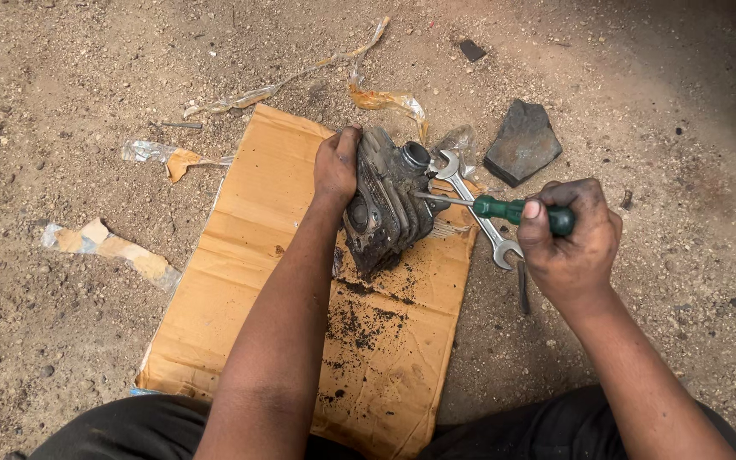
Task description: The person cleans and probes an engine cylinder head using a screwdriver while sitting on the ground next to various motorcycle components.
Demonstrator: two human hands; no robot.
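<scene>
— Cardboard sheet point(274, 281) already carries scraped black grit. Grips?
— Left hand point(336, 166) clasps the finned engine part point(385, 209) upright there; right hand point(568, 238) clenches a green-handled screwdriver point(504, 208), tip touching the fins. Grime remains.

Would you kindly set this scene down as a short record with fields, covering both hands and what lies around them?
Left hand: left hand grips the top of a dirty finned engine part, held upright on the cardboard
Right hand: right hand closed on a green-handled screwdriver, tip against the fins
Surface: cardboard sheet on sandy ground, dark crumbs scattered below the part
Nearby: open-ended spanner under the screwdriver; flat dark stone beyond it; torn tape strips
</scene>
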